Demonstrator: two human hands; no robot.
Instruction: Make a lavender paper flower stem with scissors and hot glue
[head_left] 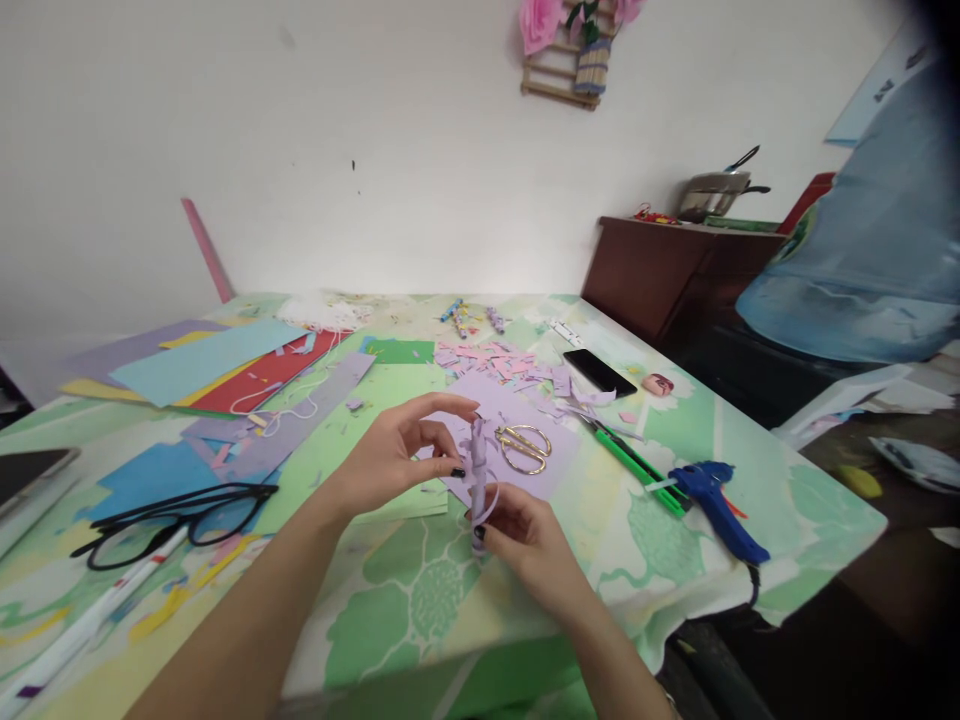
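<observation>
A thin upright roll of purple paper [478,470], with narrow strips curling off its side, stands between my hands above the near part of the table. My right hand [529,535] pinches its lower end. Around the upper end curve the fingers of my left hand [405,450], index fingertip at the top and thumb at the side. Just behind the roll, gold-handled scissors [525,449] lie on a sheet of purple paper [551,470].
Right of my hands lie a green utility knife [637,465], a blue glue gun [716,505] and a black phone [599,372]. Pink paper scraps [487,360] are behind. On the left are black-framed glasses [184,520], coloured sheets [206,365] and white string [322,313].
</observation>
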